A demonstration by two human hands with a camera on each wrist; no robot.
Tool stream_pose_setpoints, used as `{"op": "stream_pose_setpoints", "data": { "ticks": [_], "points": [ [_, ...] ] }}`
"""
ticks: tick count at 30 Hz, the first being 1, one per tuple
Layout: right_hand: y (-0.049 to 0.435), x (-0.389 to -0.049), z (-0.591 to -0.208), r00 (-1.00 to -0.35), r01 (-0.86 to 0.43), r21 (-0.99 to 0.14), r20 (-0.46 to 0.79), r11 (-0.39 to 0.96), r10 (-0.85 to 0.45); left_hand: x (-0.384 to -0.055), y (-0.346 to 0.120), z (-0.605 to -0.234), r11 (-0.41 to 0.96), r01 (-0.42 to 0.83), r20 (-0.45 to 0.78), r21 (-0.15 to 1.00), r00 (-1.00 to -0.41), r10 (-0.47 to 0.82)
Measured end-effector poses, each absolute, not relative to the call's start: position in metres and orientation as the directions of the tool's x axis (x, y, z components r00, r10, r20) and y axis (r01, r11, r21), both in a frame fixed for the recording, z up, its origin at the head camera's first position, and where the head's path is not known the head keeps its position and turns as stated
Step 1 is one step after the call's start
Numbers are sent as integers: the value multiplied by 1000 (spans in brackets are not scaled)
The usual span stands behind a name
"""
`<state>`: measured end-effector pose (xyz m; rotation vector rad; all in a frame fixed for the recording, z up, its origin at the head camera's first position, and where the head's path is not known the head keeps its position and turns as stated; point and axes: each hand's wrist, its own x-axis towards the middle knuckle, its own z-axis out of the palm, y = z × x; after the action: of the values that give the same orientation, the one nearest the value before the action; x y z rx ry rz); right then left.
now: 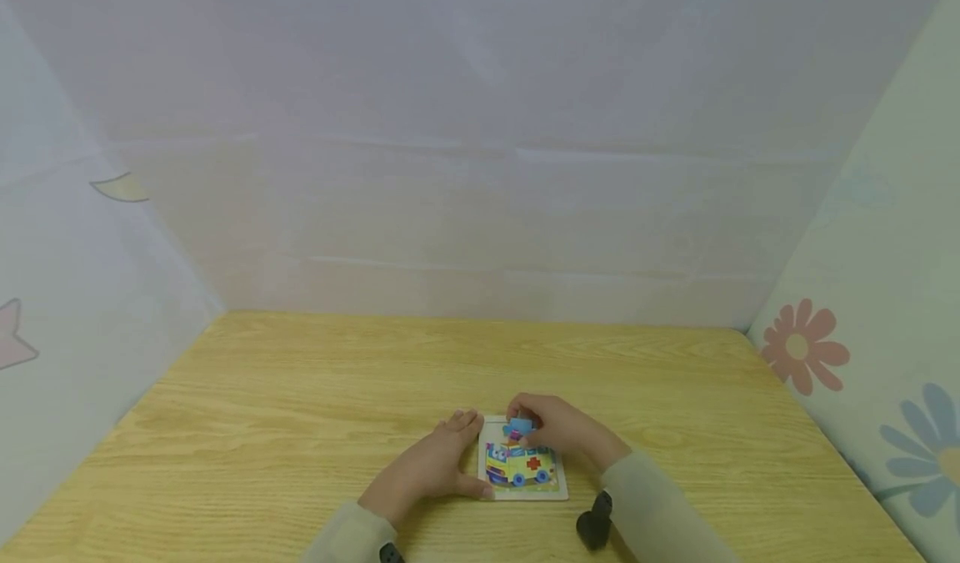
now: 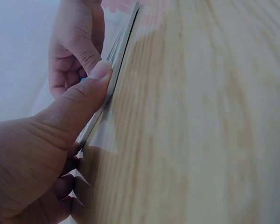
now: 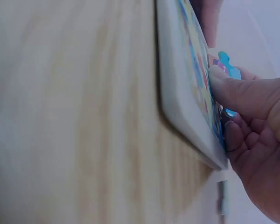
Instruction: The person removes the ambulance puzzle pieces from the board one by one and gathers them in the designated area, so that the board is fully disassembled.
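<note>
A jigsaw puzzle board [image 1: 561, 495] with a pale frame and a yellow ambulance picture lies on the table. My right hand [image 1: 562, 423] pinches a blue puzzle piece [image 1: 521, 425] between thumb and fingers, over the upper part of the board. Magenta markings show on that puzzle piece [image 3: 234, 73] in the right wrist view, close above the picture. At the board's left side is my left hand [image 1: 442, 459], fingers stretched toward the far left corner. Its thumb [image 2: 99, 72] presses on the near edge of the frame.
The wooden table [image 1: 300, 396] extends around the board on all sides. A pale cloth wall [image 1: 480, 213] stands behind it, and a flower-printed cloth [image 1: 885, 313] is on the right. A dark device [image 1: 595, 528] sits by the right sleeve.
</note>
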<state>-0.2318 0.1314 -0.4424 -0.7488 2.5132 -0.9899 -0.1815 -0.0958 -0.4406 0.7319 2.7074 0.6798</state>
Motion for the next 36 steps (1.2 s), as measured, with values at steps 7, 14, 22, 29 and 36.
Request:
{"op": "stream_pose_setpoints", "data": {
  "ticks": [7, 14, 22, 29, 36],
  "points": [
    [136, -230, -450, -825, -303, -801, -50, 515, -563, -181, -97, -442, 762, 412, -110, 500, -842, 528],
    [135, -231, -454, -870, -250, -857, -5, 450, -494, -181, -97, -443, 763, 415, -108, 496, -842, 528],
    [138, -231, -457, -939, -74, -941, -46, 330, -342, -181, -96, -443, 763, 416, -107, 495, -842, 529],
    [138, -226, -453, -977, 32, -978, -74, 206, -202, -182, -96, -445, 765, 418, -101, 490, -844, 526],
    [141, -223, -449, -993, 71, -987, -84, 141, -87, -182, -96, -445, 760, 422, -99, 494, -841, 532]
  ]
}}
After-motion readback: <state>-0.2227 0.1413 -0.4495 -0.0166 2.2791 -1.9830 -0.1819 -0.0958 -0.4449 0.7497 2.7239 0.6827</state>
